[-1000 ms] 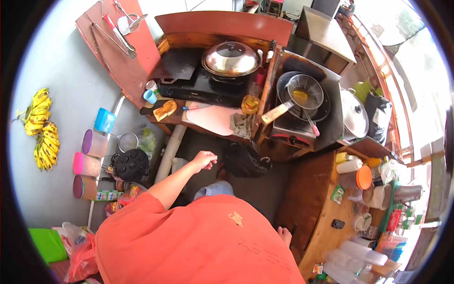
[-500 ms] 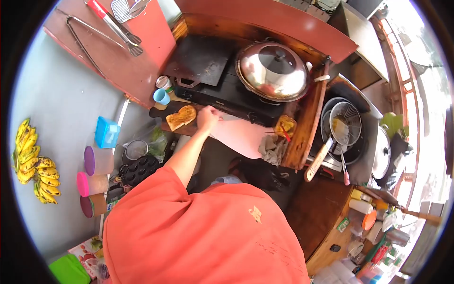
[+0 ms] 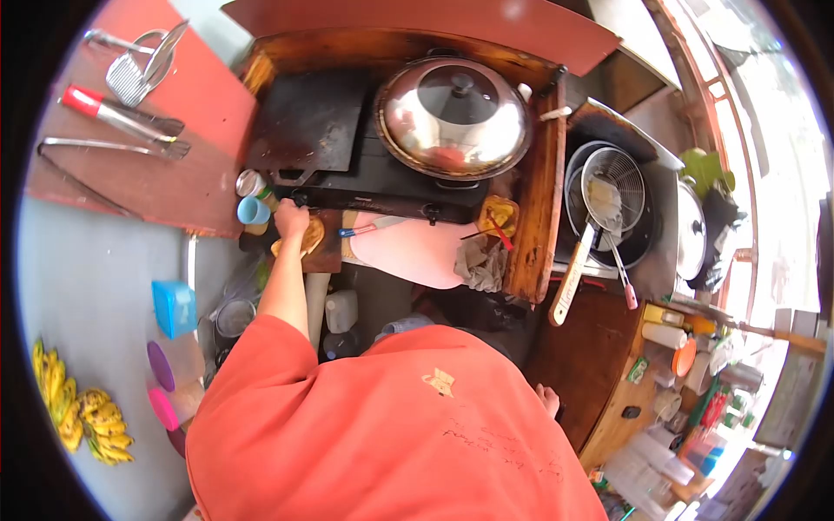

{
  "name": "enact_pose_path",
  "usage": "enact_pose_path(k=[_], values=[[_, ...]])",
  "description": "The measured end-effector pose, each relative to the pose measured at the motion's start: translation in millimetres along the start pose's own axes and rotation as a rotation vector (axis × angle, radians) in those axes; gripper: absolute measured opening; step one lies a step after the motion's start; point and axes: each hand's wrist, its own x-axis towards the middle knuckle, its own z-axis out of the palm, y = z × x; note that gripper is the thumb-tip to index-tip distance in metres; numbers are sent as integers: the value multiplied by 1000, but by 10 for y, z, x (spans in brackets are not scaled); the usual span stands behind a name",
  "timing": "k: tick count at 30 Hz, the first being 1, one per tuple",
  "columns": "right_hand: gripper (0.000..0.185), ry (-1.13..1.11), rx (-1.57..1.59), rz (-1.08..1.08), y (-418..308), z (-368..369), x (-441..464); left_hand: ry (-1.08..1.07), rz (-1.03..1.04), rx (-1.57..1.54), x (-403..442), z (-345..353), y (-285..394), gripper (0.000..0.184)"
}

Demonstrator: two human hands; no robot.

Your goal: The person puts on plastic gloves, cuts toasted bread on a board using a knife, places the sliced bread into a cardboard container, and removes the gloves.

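Note:
My left hand (image 3: 292, 219) reaches to the front left of the black stove (image 3: 365, 201), its fingers closed at the dark left knob (image 3: 300, 199). Beneath and beside that hand, browned bread (image 3: 312, 236) lies on a dark wooden board (image 3: 326, 250). A blue cup (image 3: 253, 210) and a small jar (image 3: 250, 183) stand just left of the hand. Right of the bread, a knife with a blue and red handle (image 3: 354, 232) rests on a pink board (image 3: 417, 252). My right hand (image 3: 547, 399) hangs low beside the shirt, its fingertips partly showing, loosely apart, with nothing visible in them.
A lidded wok (image 3: 453, 117) sits on the stove, beside a flat black plate (image 3: 308, 122). On the right, a strainer (image 3: 613, 187) rests over another pan. A container of yellow food (image 3: 499, 215) and crumpled paper (image 3: 482, 265) lie near the wooden divider. Bananas (image 3: 82, 408) are at left.
My left hand has moved from low in front of the body, past the bread and pink board, to the stove's left knob. The view has shifted closer to the stove. My right hand shows again.

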Motion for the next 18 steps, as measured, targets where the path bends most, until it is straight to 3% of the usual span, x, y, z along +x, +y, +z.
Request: enact_pose_path(k=[5, 7, 8, 10, 11, 12, 14, 17, 18], values=[[38, 18, 48, 15, 303, 113, 37, 19, 97, 280, -635, -602, 673, 22], [38, 40, 128, 70, 399, 156, -32, -28, 322, 267, -1122, -700, 1120, 19], [38, 47, 191, 117, 450, 186, -93, -132, 479, 110, -1274, -530, 1267, 19], [37, 47, 180, 158, 539, 237, -239, -661, 573, -565, -1583, 98, 1584, 32], [37, 37, 155, 180, 585, 259, -312, -700, 861, -515, -1842, -102, 2101, 33], [37, 46, 165, 198, 648, 285, -382, -582, 1064, -499, -2039, -79, 2478, 34], [37, 28, 243, 275, 793, 364, -531, -550, 1051, -698, -2157, 353, 3128, 37], [35, 81, 365, 356, 985, 482, -776, -450, 960, -544, -2083, 697, 3913, 36], [34, 97, 396, 379, 1065, 552, -850, -684, 706, -260, -2067, 583, 4188, 40]])
